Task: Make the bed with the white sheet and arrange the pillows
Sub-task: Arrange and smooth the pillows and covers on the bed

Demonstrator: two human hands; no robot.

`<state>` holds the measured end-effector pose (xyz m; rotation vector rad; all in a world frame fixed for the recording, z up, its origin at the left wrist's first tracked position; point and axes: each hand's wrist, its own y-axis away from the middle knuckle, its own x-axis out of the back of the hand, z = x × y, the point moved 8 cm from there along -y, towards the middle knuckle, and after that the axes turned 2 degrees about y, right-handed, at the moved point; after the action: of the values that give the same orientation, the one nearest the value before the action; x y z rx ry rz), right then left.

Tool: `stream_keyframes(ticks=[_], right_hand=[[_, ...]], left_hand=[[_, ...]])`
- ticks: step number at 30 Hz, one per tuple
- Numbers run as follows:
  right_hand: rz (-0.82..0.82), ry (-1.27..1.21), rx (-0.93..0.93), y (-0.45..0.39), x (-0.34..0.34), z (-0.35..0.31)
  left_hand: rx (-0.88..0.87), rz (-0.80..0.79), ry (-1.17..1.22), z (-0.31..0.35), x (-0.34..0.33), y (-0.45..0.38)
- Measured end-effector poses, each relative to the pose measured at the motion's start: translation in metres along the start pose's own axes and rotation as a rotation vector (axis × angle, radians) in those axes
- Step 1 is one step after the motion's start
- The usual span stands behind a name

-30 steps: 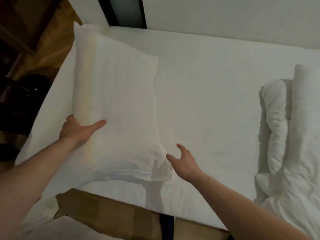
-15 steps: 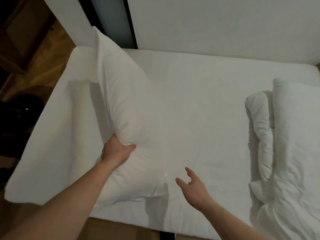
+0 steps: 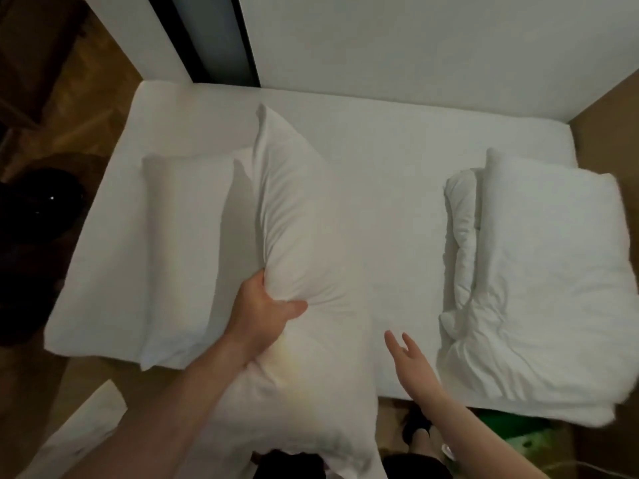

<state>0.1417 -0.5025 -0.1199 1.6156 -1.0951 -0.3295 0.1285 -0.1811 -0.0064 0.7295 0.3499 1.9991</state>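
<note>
Pillow in left hand, long axis toward the wall

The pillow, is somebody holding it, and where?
Yes. The left hand grips the pillow by its side edge. The right hand holds nothing.

Bare sheet between raised pillow and folded duvet; flat pillow leftward.
</note>
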Motion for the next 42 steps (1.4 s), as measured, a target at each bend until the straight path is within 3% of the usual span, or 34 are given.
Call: stream_keyframes(ticks=[3, 6, 10, 15, 20, 26, 33, 38, 40, 42], right_hand=[[-0.088, -0.129, -0.132, 0.019, 0.004, 0.033], [-0.215, -0.426, -0.289, 0.017, 0.007, 0.078], [-0.259, -0.545, -0.277, 0.04, 0.037, 0.076], [0.011, -0.658, -0.07, 0.014, 0.124, 0.078], [0.244, -0.713, 0.122, 0.007, 0.256, 0.06], [0.659, -0.447, 0.371, -0.006, 0.445, 0.037], [0.962, -0.21, 0.399, -0.026, 0.597, 0.035], [0.98, -0.107, 0.279, -0.065, 0.654, 0.067], [0.907, -0.017, 0.19, -0.089, 0.663, 0.081], [0.731, 0.118, 0.132, -0.118, 0.652, 0.093]], left_hand=[[0.018, -0.109, 0.075, 0.014, -0.014, 0.052], [-0.007, -0.212, 0.078, 0.027, -0.036, 0.084], [-0.046, -0.316, 0.03, 0.051, -0.062, 0.094], [-0.129, -0.377, -0.003, 0.104, -0.121, 0.093], [-0.179, -0.343, -0.009, 0.146, -0.201, 0.103], [-0.175, -0.426, -0.124, 0.159, -0.342, 0.085], [-0.286, -0.499, -0.196, 0.203, -0.494, 0.07], [-0.315, -0.512, -0.532, 0.182, -0.568, 0.058], [-0.279, -0.647, -0.629, 0.158, -0.591, 0.06], [-0.279, -0.794, -0.752, 0.132, -0.608, 0.071]])
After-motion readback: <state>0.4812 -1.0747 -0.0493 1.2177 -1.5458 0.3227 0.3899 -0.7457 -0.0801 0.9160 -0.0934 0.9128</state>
